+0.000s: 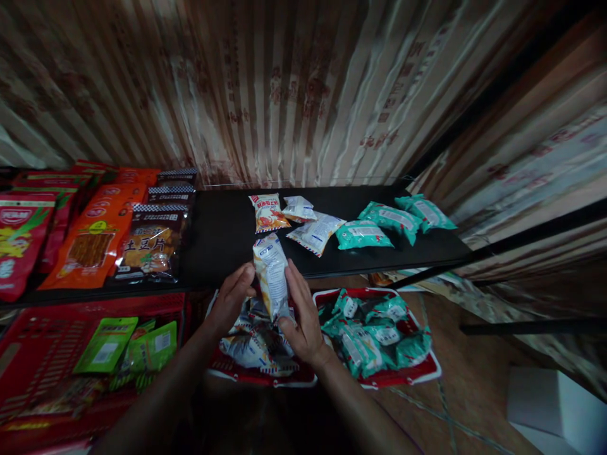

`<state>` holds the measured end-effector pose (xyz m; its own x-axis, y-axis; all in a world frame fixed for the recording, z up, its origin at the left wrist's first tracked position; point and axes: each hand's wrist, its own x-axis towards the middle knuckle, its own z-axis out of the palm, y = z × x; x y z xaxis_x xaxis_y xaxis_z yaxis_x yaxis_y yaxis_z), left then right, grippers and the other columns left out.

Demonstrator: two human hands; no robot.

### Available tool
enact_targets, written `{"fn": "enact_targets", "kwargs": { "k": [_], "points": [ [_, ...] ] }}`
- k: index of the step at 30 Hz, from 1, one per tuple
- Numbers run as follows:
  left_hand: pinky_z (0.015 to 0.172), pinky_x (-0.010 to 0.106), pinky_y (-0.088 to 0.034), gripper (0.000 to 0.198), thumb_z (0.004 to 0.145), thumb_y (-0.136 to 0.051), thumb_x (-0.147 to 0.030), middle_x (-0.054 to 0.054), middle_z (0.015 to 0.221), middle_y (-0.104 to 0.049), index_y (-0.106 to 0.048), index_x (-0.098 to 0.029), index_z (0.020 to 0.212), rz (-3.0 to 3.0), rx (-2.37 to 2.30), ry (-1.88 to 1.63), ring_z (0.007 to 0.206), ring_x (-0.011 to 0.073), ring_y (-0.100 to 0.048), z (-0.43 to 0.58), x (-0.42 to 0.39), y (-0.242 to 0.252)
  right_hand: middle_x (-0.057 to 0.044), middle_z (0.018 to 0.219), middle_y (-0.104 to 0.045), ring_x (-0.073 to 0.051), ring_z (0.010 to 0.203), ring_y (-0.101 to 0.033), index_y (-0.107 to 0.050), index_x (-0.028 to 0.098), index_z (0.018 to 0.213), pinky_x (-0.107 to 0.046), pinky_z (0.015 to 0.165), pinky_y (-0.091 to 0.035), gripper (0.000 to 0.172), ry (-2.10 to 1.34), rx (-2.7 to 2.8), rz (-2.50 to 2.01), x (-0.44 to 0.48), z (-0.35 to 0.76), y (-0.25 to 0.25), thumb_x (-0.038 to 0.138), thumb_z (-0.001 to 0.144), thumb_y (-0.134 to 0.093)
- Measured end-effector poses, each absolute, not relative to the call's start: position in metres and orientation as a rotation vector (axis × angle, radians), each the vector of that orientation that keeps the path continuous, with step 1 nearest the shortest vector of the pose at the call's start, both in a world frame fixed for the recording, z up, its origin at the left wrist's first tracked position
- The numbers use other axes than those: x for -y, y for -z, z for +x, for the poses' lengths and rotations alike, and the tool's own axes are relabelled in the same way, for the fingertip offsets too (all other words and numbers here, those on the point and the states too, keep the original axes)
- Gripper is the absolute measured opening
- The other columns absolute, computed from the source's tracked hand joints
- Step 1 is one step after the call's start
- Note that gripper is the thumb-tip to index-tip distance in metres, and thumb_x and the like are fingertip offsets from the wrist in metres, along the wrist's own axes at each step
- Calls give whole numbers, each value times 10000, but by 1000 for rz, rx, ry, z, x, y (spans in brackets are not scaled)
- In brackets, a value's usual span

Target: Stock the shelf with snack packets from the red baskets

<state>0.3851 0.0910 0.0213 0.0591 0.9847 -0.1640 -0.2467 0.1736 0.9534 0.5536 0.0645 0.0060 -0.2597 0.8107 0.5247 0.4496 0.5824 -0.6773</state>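
A white and blue snack packet (271, 275) is held upright between my two hands, in front of the shelf edge. My right hand (303, 313) grips its right side, with the thumb near its lower end and the fingers along its edge. My left hand (232, 297) is closed against its left side; some of its fingers are hidden. Below lies a red basket (265, 380) of similar white packets (251, 351). On the black shelf (218, 221), several packets lie: a red and white one (269, 213), white ones (317, 232) and teal ones (364, 235).
A second red basket (436, 370) holds teal packets (363, 341). On the shelf's left stand red bags (21, 240), orange bags (95, 240) and dark potato-chip bags (149, 243). Below them, a red crate (42, 335) holds green bags (107, 344). Black frame bars (531, 234) and a white box (535, 398) are at right.
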Motion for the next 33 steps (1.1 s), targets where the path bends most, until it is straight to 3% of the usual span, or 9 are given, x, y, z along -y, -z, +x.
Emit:
{"fn": "enact_targets", "kwargs": {
  "k": [4,8,11,14,19,22,27,33],
  "points": [
    [640,266,-511,453,746,-625,-490,88,1081,-639,-673,-174,1066,1028,-1093,-1200,877,234,-629,383,-92,-26,-130,1536,-174,-326,1390,-207,-90,175,1479,-500,1107,-227,953,-654,1859,-1055,-62,552,-4,731,769,-396],
    [598,236,-495,379,763,-635,-402,61,1048,-597,-660,-201,1085,1182,-1100,-1253,752,160,-607,385,-91,-32,-152,1510,-241,-348,1345,-302,-51,159,1479,-491,1078,-288,1093,-847,1777,-1135,-60,548,-2,637,681,-625],
    [651,231,-486,346,749,-660,-352,40,953,-592,-637,-202,1060,1224,-1124,-1246,789,154,-589,387,-91,-33,-136,1469,-339,-327,1313,-366,-88,171,1477,-464,1063,-319,1009,-991,1665,-1183,-58,547,-1,467,714,-678],
    [697,246,-482,299,747,-656,-356,26,904,-592,-626,-198,1000,1243,-1132,-1238,811,153,-586,388,-91,-31,-91,1454,-378,-285,1311,-379,-175,206,1464,-425,1073,-313,868,-1195,1456,-1101,-58,546,-1,404,766,-653],
    [707,259,-477,261,745,-647,-381,34,904,-596,-625,-181,911,1203,-1247,-1387,804,150,-585,386,-97,-27,-41,1365,-506,-251,1255,-461,-307,291,1413,-429,1047,-347,727,-1577,920,-864,-58,542,-5,386,781,-654],
    [756,271,-470,362,700,-696,-374,50,959,-626,-592,-175,983,1021,-1340,-1495,858,161,-591,384,-102,-28,-41,1233,-615,-266,1159,-546,-399,305,1364,-434,974,-417,703,-1715,686,-800,-58,538,-11,380,731,-695],
    [766,318,-489,404,748,-656,-419,69,925,-687,-589,-158,1049,737,-972,-1240,883,208,-640,387,-100,-36,-17,1122,-673,-239,1037,-613,-484,338,1297,-362,856,-487,675,-1798,597,-849,-58,535,-19,381,677,-745],
    [726,334,-515,466,622,-780,-372,80,834,-727,-617,-125,982,543,-845,-1131,772,233,-681,381,-99,-37,-30,1088,-688,-238,996,-626,-549,302,1232,-373,842,-485,595,-1846,615,-827,-57,536,-10,382,679,-752]
  ]
}}
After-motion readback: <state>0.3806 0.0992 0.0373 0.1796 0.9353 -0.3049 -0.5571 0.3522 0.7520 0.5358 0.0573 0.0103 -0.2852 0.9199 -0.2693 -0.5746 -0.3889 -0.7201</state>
